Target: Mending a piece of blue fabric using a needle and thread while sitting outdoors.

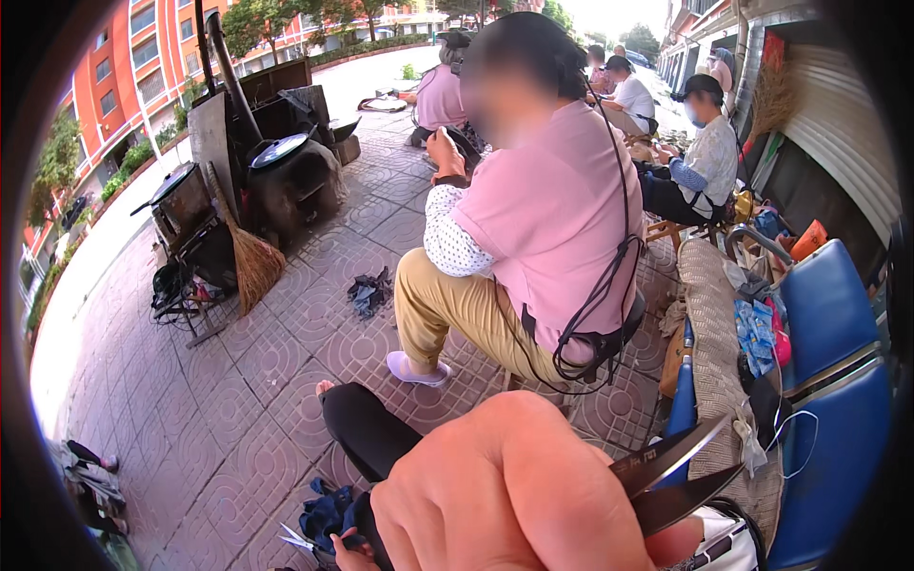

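Note:
My right hand (505, 485), very large at the bottom center, is closed round a pair of dark metal scissors (666, 462), whose blades stick out to the right. Lower left, the fingers of my left hand (352, 554) are curled at a bunch of dark blue cloth (328, 504), mostly hidden behind my right hand. A small pair of light scissors (297, 538) lies by that cloth. My dark-clad leg (367, 428) stretches beyond it.
A person in pink (552, 209) sits just ahead; several others (695, 167) sit behind. Stoves, pots (276, 190) and a straw broom (252, 266) stand left on the paving. Blue chairs (824, 438) with a woven mat (709, 362), cloths and cables line the right.

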`<state>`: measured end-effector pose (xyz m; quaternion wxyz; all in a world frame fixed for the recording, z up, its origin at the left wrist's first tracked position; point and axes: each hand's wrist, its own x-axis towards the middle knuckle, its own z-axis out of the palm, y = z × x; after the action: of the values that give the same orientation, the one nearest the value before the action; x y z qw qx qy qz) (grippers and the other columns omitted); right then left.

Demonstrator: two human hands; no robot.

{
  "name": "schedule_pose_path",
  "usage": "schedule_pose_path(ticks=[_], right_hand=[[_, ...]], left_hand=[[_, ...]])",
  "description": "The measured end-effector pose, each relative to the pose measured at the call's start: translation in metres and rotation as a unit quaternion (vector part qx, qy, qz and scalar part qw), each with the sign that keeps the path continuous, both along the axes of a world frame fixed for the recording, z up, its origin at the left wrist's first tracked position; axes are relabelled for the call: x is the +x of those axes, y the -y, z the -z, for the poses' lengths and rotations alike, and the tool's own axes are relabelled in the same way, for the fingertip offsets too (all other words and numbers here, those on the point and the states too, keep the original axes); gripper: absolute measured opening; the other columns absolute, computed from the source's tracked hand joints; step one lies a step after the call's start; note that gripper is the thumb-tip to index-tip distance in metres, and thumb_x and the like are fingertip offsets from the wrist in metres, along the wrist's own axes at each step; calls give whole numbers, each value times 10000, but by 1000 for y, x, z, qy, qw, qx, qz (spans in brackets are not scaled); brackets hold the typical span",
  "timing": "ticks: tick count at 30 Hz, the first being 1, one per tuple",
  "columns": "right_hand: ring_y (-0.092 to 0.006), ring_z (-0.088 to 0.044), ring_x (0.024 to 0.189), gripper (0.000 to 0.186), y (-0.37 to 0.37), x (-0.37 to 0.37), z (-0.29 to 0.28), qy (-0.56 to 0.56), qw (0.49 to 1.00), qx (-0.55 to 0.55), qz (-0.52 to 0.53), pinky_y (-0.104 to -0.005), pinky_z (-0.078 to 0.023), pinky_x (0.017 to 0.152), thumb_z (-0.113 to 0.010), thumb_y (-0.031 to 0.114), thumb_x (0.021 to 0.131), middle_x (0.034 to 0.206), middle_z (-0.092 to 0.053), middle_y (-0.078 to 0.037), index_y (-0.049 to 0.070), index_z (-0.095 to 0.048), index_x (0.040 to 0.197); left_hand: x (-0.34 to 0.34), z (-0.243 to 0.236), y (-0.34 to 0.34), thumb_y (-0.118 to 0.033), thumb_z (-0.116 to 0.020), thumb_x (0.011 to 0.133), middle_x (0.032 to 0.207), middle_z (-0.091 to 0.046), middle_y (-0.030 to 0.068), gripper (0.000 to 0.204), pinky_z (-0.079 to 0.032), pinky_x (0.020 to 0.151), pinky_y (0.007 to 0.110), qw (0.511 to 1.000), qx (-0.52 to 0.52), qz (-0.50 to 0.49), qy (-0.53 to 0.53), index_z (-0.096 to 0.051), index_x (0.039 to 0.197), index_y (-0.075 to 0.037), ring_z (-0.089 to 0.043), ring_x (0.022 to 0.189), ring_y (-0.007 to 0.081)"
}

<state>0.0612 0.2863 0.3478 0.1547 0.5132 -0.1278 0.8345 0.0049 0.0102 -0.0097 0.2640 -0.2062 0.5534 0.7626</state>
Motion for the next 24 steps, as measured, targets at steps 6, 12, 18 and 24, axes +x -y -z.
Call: schedule_pose_path(ticks=[6,12,18,24], right_hand=[[-93,-469,447,369,3,2,-1,6,1000,3,2,-189,-368,364,-443,310,974,906,-600,-283,-33,-505,854],[-94,-471,448,368,6,2,-2,15,1000,10,2,-190,-372,367,-440,308,976,913,-600,-282,-34,-505,856],[-95,-473,449,367,7,2,-3,27,1000,12,-2,-190,-376,371,-437,306,977,920,-599,-280,-34,-506,858],[-97,-475,451,366,11,7,-5,38,999,19,-9,-191,-380,375,-434,304,979,927,-599,-279,-34,-507,860]], left_hand=[[-18,10,3,-401,-378,999,756,-588,28,465,-392,569,245,1000,16,-2,-17,-627,1051,-11,-489,616,120],[-14,0,-3,-405,-379,999,749,-582,21,467,-380,561,234,999,-31,-8,-23,-632,1025,-14,-490,619,112],[-14,-9,-6,-401,-403,993,763,-590,22,457,-388,570,235,999,-32,-19,-19,-638,1019,-10,-488,618,111],[-16,18,3,-412,-428,982,745,-591,21,450,-387,561,239,999,-18,-40,-18,-641,996,-16,-492,607,116]])
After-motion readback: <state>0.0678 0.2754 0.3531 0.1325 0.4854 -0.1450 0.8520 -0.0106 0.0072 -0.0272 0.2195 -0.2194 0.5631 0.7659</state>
